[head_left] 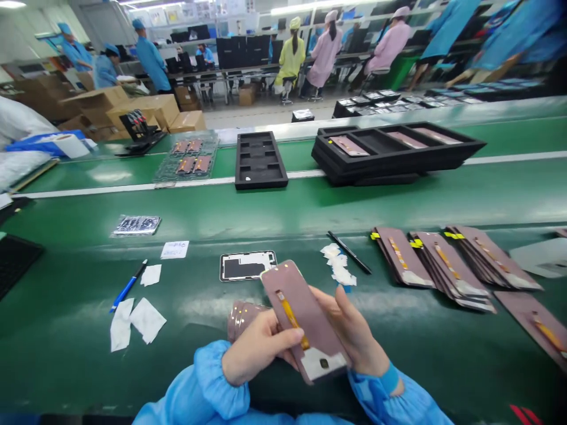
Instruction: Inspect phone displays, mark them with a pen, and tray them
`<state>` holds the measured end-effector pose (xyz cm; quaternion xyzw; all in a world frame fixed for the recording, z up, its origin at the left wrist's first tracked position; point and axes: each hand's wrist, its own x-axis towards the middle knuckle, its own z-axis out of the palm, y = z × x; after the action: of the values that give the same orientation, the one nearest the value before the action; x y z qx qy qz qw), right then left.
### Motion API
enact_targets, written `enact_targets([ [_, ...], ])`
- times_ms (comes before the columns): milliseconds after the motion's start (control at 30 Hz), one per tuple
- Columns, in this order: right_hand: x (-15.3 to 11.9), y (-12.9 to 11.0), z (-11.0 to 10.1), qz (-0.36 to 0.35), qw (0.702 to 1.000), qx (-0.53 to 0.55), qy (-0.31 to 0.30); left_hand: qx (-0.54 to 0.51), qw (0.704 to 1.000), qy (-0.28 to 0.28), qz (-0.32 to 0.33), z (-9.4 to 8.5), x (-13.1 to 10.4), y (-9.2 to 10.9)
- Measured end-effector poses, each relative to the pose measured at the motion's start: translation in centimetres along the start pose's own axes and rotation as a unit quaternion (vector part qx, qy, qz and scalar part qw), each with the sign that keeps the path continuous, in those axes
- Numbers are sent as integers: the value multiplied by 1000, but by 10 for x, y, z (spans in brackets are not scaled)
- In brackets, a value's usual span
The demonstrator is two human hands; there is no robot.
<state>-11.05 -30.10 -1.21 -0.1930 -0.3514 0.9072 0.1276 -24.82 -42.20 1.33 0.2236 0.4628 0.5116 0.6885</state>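
Note:
My left hand (261, 342) grips a flat, mauve-backed phone screen panel (301, 307), thumb pressed on its front face near an orange flex cable (292, 319). At the panel's right edge, my right hand (354, 330) supports it; the thumb stands off and the other fingers are partly hidden behind. The panel is tilted, its pale lower end toward me. Beneath the left hand lie several similar mauve panels (243, 316), partly covered. Just beyond the held panel, a white-framed phone plate (245, 265) with a dark middle lies flat on the green bench (195, 366).
Stacks of mauve panels (452, 260) with yellow tabs lie at right. A black pen (349, 252) and white paper scraps (339, 265) are nearer. At left are a blue pen (128, 286) and white papers (148, 319). Black trays (261, 159) stand farther back; people work beyond.

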Motion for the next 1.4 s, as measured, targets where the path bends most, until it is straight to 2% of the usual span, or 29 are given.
enact_targets([
  [100,-4,10,17,113,988,91,-54,6,999,-37,-16,2,-2,-2],
  [167,-6,12,19,146,981,125,-43,40,995,-81,-45,-3,-6,4],
  [233,-7,10,14,145,978,153,-6,114,982,-123,-84,-14,-11,15],
  [267,-7,7,10,141,976,164,12,168,975,-113,-91,-22,-13,21],
  [300,-6,4,6,135,976,171,26,230,968,-70,-78,-33,-14,28],
  [333,-6,0,0,129,975,176,30,297,954,-1,-43,-46,-14,35],
  [367,-5,-3,-5,123,975,181,25,362,928,86,11,-60,-13,40],
  [433,-3,-9,-14,110,975,195,-3,469,846,218,129,-93,-7,47],
  [500,-1,-12,-19,105,972,209,-26,550,768,261,201,-126,0,50],
  [533,0,-12,-20,104,972,211,-30,577,747,257,206,-140,4,50],
  [600,0,-12,-19,98,974,203,-28,606,737,230,192,-161,9,50],
  [700,-2,-11,-14,70,980,185,18,608,743,206,191,-169,9,49],
  [800,-8,-7,-9,-7,978,172,119,580,748,234,224,-158,5,48],
  [867,-13,-5,-8,-54,975,152,154,506,777,279,250,-147,3,48],
  [967,-21,-6,-6,-116,979,83,142,315,849,310,291,-125,0,47],
  [1067,-28,-12,1,-187,972,-42,135,124,913,245,300,-98,-5,43],
  [1167,-33,-19,8,-227,948,-178,132,16,953,148,262,-71,-12,37],
  [1267,-36,-20,11,-247,917,-296,97,-8,972,66,226,-53,-18,30],
  [1400,-36,-16,12,-258,879,-396,60,2,978,13,206,-44,-20,27],
])
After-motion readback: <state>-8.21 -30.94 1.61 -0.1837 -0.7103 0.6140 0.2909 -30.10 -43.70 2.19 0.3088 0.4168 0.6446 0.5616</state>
